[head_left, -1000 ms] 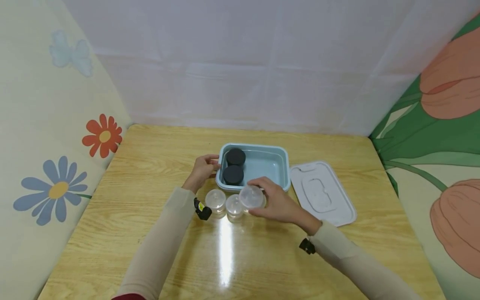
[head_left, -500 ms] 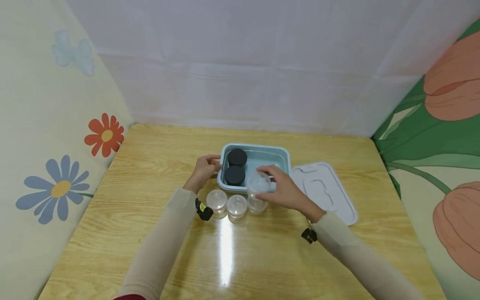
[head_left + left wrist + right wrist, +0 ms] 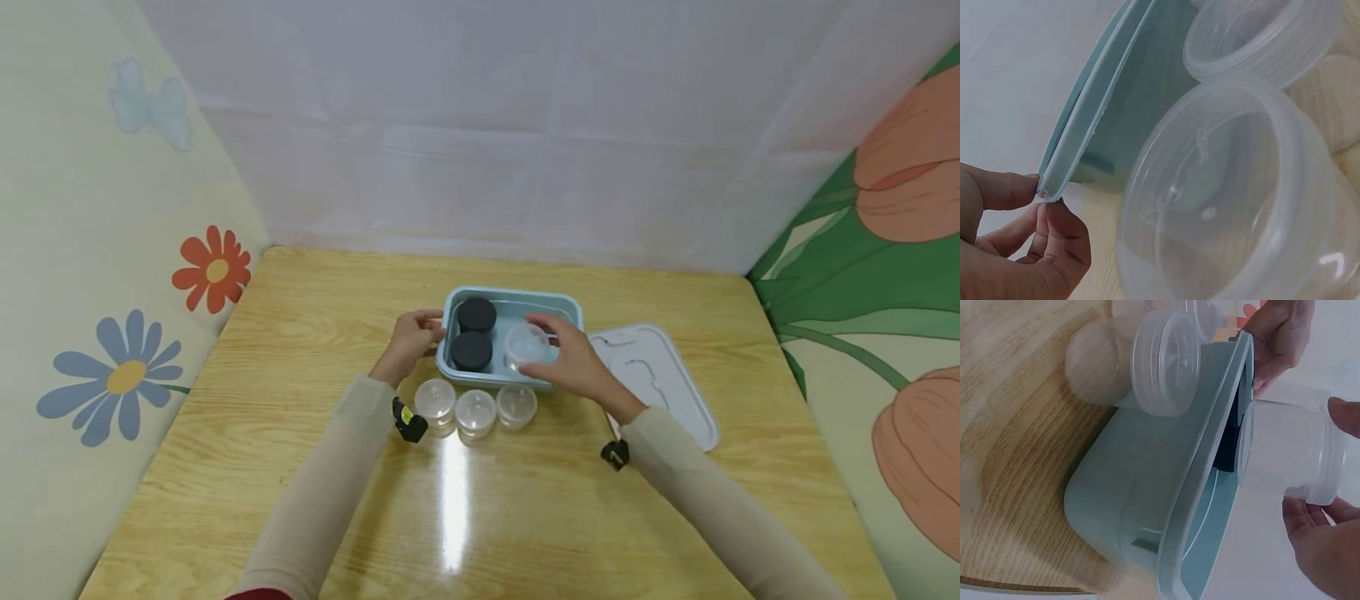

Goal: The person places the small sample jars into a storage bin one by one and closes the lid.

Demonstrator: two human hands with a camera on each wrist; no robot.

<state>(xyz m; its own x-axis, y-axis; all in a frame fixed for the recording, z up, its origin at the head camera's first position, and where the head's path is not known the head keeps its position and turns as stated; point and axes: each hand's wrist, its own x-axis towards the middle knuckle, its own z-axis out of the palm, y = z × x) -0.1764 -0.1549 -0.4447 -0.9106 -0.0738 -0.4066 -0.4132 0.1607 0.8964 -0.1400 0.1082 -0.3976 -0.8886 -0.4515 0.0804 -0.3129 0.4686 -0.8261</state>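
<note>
My right hand (image 3: pixel 572 360) grips a clear plastic jar (image 3: pixel 1285 447) by its lidded end, thumb on one side and fingers on the other. The jar is over the opening of the light blue box (image 3: pixel 442 369), its base at the rim in the right wrist view. At the box's left end, my left hand (image 3: pixel 1016 244) pinches the rim between thumb and fingers. Two black-lidded jars stand inside the box at its left: a rear one (image 3: pixel 477 314) and a front one (image 3: pixel 472 351). Three clear jars line up before the box: left (image 3: pixel 435 400), middle (image 3: pixel 476 412), right (image 3: pixel 517 405).
A white box lid (image 3: pixel 660 375) lies on the wooden table (image 3: pixel 337 292) to the right of the box. Behind the table hangs a pale cloth (image 3: pixel 450 167). Flower-printed panels stand at the left and right sides.
My right hand has lifted the clear jar from the front row and brought it back and right over the box. My left hand stays at the box's left end.
</note>
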